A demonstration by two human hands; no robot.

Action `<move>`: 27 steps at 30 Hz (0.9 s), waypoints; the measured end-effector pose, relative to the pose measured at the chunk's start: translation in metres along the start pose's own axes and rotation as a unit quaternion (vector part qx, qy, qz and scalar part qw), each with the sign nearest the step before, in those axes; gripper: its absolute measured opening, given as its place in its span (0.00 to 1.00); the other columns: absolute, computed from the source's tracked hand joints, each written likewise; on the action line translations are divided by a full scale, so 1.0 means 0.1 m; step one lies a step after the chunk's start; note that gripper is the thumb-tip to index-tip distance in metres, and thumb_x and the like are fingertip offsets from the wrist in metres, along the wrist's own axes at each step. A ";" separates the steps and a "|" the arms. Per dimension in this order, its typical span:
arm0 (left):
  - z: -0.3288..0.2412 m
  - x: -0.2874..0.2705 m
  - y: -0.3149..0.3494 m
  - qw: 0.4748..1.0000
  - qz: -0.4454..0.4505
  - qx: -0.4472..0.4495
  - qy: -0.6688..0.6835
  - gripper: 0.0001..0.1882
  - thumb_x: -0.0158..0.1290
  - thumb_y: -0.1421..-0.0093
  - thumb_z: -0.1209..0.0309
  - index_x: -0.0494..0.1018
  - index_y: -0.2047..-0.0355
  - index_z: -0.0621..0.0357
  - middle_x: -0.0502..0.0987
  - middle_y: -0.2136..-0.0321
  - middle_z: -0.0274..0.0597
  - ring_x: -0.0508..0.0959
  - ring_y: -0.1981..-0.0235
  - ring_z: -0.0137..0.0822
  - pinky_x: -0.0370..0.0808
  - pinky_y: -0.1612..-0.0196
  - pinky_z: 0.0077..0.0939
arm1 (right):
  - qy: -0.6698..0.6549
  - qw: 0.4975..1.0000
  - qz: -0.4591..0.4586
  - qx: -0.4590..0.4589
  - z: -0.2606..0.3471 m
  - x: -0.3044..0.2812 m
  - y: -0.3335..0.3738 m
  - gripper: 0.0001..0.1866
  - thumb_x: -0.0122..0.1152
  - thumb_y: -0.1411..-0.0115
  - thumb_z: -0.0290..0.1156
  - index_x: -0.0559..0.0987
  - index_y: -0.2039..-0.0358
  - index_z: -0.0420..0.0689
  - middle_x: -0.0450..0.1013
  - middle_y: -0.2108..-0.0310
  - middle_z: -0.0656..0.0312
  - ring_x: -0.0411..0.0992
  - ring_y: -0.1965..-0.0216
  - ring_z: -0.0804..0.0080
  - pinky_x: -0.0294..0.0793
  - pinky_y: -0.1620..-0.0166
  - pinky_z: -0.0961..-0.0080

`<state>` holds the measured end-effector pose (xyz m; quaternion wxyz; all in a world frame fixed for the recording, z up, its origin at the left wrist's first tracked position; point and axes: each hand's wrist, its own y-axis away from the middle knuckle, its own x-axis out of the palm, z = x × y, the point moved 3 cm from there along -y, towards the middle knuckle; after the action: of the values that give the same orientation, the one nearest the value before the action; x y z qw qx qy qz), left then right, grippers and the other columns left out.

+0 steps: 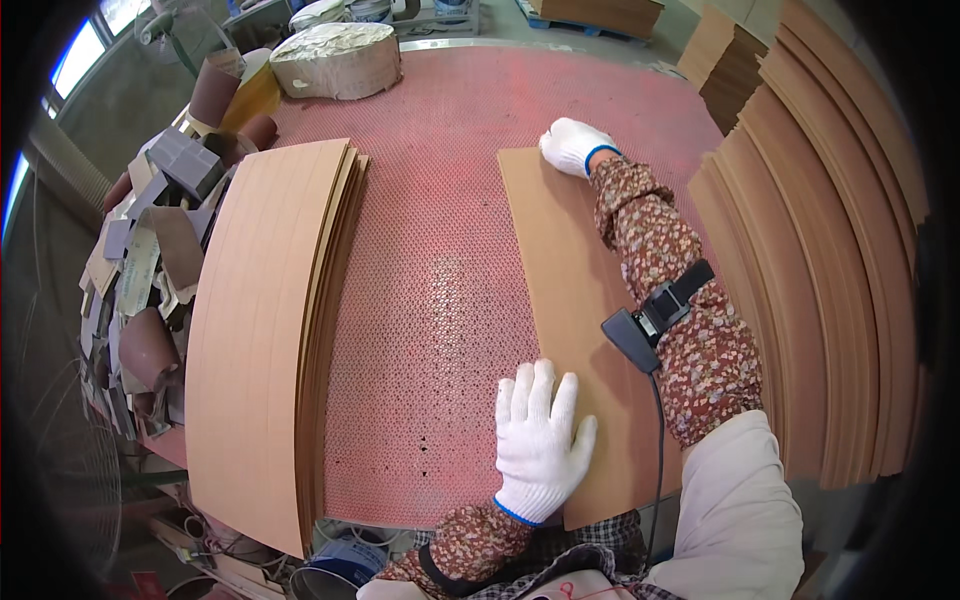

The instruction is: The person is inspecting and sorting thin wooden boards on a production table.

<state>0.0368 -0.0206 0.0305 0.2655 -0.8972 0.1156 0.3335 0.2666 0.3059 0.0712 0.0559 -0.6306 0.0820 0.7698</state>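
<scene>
A thin tan wooden board (565, 270) lies lengthwise on the red perforated mat (430, 300), right of the middle. My left hand (543, 440), in a white knitted glove, rests flat over the board's near left edge with its fingers stretched out. At the board's far end is my right hand (577, 147), also gloved, its fingers curled closed. Whatever may be under those fingers is hidden. Both forearms wear floral sleeves, and a black strapped device (648, 325) with a cable sits on the right one.
On the left stands a stack of similar boards (258, 320). Beyond it is a heap of sandpaper pieces and blocks (160, 250). A pale rounded block (337, 60) sits at the far left. Tall board stacks (790, 250) line the right side. A bucket (340, 572) stands below the near edge.
</scene>
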 end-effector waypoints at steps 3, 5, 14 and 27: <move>0.06 0.01 -0.10 1.000 -0.005 -0.002 -0.014 0.33 0.70 0.53 0.70 0.75 0.45 0.65 0.72 0.43 0.62 0.72 0.40 0.64 0.68 0.38 0.59 | -0.001 1.000 0.008 0.000 0.05 0.01 -0.34 0.24 0.51 0.33 0.43 0.86 0.48 0.41 0.81 0.45 0.40 0.78 0.42 0.35 0.76 0.39 0.45; 0.09 0.01 -0.19 1.000 -0.014 0.002 -0.019 0.33 0.70 0.53 0.70 0.75 0.45 0.66 0.72 0.42 0.62 0.72 0.40 0.64 0.68 0.38 0.59 | -0.006 1.000 0.009 0.008 0.06 0.01 -0.52 0.25 0.52 0.34 0.42 0.86 0.48 0.40 0.80 0.44 0.40 0.78 0.41 0.35 0.76 0.39 0.46; 0.20 0.08 -0.32 0.999 -0.053 -0.003 -0.013 0.30 0.70 0.49 0.70 0.76 0.45 0.64 0.73 0.41 0.61 0.72 0.37 0.65 0.66 0.32 0.62 | 0.000 1.000 0.006 -0.006 0.08 0.13 -0.01 0.24 0.50 0.31 0.44 0.87 0.50 0.41 0.82 0.47 0.41 0.79 0.44 0.35 0.78 0.41 0.44; 0.26 0.08 -0.37 0.994 -0.097 0.028 -0.037 0.19 0.64 0.46 0.70 0.78 0.54 0.63 0.77 0.51 0.55 0.76 0.44 0.58 0.70 0.39 0.55 | 0.004 0.998 0.029 0.054 -0.02 0.36 2.57 0.25 0.41 0.24 0.48 0.84 0.54 0.45 0.83 0.56 0.42 0.81 0.51 0.38 0.79 0.46 0.42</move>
<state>0.0433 0.0248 0.0231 0.3252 -0.8835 0.0275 0.3360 0.2124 0.0534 0.0503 0.0675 -0.6273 0.1419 0.7627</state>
